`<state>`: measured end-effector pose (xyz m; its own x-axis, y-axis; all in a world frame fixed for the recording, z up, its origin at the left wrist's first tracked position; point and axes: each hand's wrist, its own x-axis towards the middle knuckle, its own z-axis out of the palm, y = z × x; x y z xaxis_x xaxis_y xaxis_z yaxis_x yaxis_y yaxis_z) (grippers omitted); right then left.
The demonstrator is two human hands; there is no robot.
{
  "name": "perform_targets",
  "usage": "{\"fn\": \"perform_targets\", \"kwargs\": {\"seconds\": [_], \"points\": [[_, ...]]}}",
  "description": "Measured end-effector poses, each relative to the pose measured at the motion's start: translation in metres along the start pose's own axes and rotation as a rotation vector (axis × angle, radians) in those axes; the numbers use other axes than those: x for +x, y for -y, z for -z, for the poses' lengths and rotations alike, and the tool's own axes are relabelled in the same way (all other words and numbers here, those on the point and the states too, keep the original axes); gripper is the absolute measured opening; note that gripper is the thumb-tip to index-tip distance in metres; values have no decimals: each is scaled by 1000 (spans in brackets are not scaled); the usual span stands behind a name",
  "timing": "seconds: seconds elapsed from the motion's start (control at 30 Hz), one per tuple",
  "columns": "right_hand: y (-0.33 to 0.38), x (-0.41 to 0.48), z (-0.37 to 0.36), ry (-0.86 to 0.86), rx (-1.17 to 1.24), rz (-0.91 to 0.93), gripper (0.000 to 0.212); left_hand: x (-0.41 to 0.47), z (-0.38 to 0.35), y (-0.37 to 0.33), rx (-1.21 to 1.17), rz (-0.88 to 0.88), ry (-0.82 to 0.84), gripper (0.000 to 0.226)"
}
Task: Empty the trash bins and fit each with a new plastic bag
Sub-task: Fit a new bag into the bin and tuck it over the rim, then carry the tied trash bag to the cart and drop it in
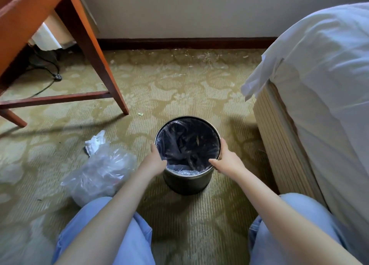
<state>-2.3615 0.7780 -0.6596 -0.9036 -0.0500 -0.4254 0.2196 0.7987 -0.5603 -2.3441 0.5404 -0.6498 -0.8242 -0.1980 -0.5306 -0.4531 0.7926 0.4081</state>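
Observation:
A small round dark trash bin point(187, 181) with a metal rim stands on the carpet in front of my knees. A clear plastic bag point(187, 144) lines its inside. My left hand point(154, 160) grips the rim on the left side, thumb over the edge. My right hand point(226, 158) grips the rim on the right side, thumb pointing inward over the liner. A full clear trash bag point(99, 170) with crumpled white paper lies on the carpet to the left of the bin.
A wooden desk point(85, 34) with slanted legs stands at the left, with a black cable point(54, 72) beneath it. A bed point(319, 84) with white sheets runs along the right. The wall and dark baseboard point(185, 42) close the far side. Small litter dots the carpet.

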Motion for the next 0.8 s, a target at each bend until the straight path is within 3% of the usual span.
{"fn": "perform_targets", "kwargs": {"seconds": [0.13, 0.27, 0.37, 0.5, 0.7, 0.8], "points": [[8, -1, 0, -194, -235, 18, 52, 6, -5, 4, 26, -1, -16, 81], [21, -5, -5, -348, -262, 106, 37, 13, 4, 10, -24, 8, -151, 67], [43, -2, -15, -297, -242, 244, 28, 20, 24, 19, -60, 6, -232, 62], [85, 12, -36, -166, -191, 392, 23, 32, 58, 55, -110, 18, -263, 17], [145, 24, -97, -58, -383, 669, 39, 49, 90, 163, -131, 201, -273, 15], [162, 38, -117, 50, -527, 686, 48, 59, 92, 201, -134, 233, -260, 34]]}}
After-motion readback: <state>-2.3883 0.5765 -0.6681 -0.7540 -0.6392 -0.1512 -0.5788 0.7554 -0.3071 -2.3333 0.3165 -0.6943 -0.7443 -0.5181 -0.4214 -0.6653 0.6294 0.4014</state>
